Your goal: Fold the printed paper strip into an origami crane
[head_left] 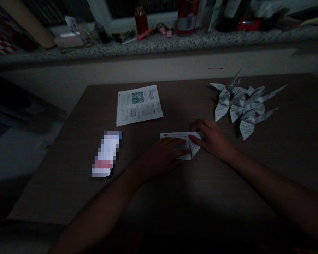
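A folded sheet of printed paper (174, 135) lies on the brown table in front of me, with a slanting fold toward its right end. My left hand (165, 153) rests flat over its left and middle part, fingers stretched out and pressing on it. At the right end my right hand (209, 135) grips the paper, thumb on top and fingers curled at the far edge. Its fingertips are partly hidden. Several folded paper cranes (245, 102) made of printed paper stand close together at the right, beyond my right hand.
A printed sheet (139, 106) lies flat at the back left of the table (76, 141). Left of my left forearm is a phone (106, 153) with a lit, blurred screen. Behind, a speckled stone sill (159, 44) holds a jar (141, 21), a red can (187, 17) and clutter.
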Demonstrator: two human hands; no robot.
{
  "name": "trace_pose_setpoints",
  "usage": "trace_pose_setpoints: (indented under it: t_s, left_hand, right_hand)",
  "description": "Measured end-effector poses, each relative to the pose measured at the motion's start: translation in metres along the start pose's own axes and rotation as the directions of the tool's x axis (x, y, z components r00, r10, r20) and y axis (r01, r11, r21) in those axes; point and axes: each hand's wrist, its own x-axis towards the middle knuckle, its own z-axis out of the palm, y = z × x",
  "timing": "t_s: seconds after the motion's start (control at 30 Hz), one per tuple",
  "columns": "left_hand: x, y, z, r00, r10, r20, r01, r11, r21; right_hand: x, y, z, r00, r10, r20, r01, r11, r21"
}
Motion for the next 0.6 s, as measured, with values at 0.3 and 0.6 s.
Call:
trace_pose_setpoints:
  t_s: [0.3, 0.6]
  left_hand:
    - [-0.0016, 0.0006, -0.0015, 0.999, 0.042, 0.013, -0.042, 0.998, 0.049]
    - [-0.0004, 0.0079, -0.0051, 0.999, 0.003, 0.048, -0.006, 0.998, 0.062]
  right_hand:
    - [-0.0008, -0.0002, 0.0, 1.0, -0.023, 0.012, 0.023, 1.0, -0.019]
    - [-0.0003, -0.0034, 0.0003, 1.0, 0.008, 0.0, -0.008, 0.999, -0.04]
